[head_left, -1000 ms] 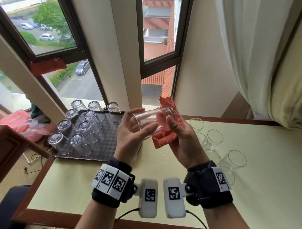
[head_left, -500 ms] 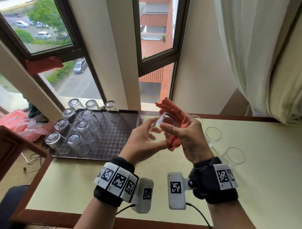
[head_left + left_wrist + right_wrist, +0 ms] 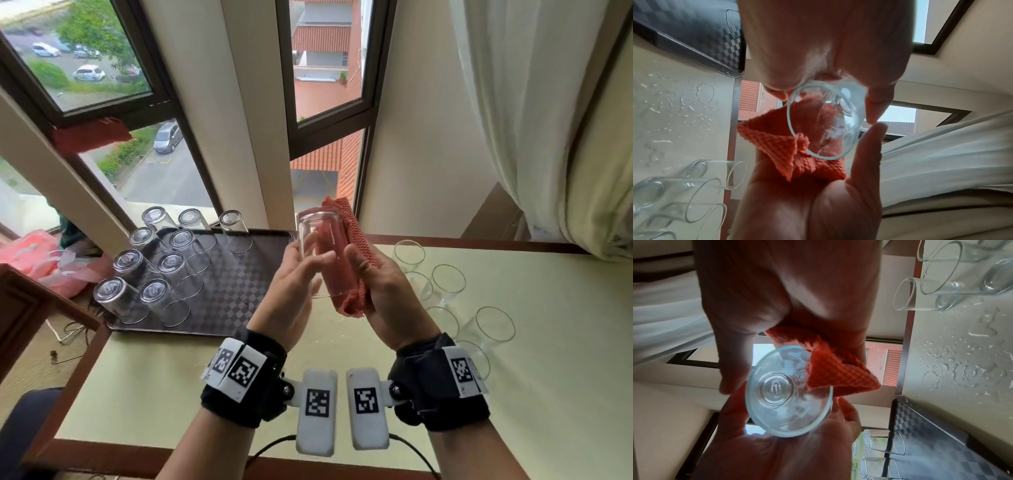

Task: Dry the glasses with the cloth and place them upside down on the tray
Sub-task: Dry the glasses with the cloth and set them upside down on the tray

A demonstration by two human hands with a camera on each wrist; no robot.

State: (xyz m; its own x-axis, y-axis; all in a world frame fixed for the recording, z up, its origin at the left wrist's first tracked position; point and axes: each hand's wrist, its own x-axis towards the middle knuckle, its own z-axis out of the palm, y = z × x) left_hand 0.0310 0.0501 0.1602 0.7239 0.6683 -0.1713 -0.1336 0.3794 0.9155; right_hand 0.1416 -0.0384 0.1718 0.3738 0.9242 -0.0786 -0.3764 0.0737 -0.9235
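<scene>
A clear glass (image 3: 315,240) is held above the table, its base pointing up and away and its mouth toward me. My left hand (image 3: 298,274) grips its left side, thumb and fingers curled round the wall. My right hand (image 3: 380,284) holds the folded red cloth (image 3: 356,240) and presses it against the glass's right side. The left wrist view looks into the rim of the glass (image 3: 828,123), with the cloth (image 3: 777,142) behind it. In the right wrist view the glass (image 3: 789,402) shows its round base, the cloth (image 3: 838,373) beside it.
A dark checkered tray (image 3: 233,294) lies at the back left of the table with several glasses (image 3: 171,270) upside down on it. Several upright glasses (image 3: 448,277) stand to the right. Water drops (image 3: 674,113) lie on the tabletop. A curtain (image 3: 548,120) hangs at the right.
The glass has turned from lying sideways to base up. The cloth has moved from behind the glass to along its right side. Both hands stayed close together over the table.
</scene>
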